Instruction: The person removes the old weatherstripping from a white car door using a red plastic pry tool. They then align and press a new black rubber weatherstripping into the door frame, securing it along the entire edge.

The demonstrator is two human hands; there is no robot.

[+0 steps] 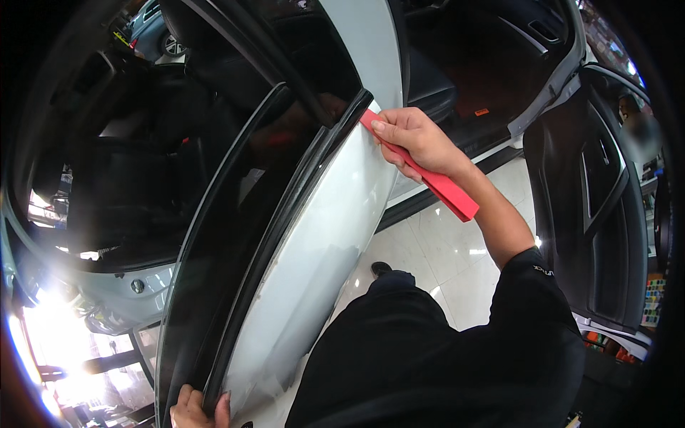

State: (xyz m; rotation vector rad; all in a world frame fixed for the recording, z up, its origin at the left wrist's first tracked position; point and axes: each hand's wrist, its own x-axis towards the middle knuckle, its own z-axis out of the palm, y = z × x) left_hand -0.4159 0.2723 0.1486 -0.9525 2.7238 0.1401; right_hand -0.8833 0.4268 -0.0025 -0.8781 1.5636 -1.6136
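My right hand is closed round a long, flat red strip-shaped tool. Its far tip touches the white car door beside the upper end of the black window trim; the other end sticks out below my wrist. At the lower left, my left hand pinches the near end of the door's top edge, thumb on the outer side and fingers on the glass side. Dark window glass rises beside the trim. A duller grey patch shows on the door's lower, nearer part.
Another open door with a black inner panel stands at the right. Beyond the white pillar lies a dark car interior. Pale floor tiles show between the doors. Bright light comes from the lower left, and another car stands far back.
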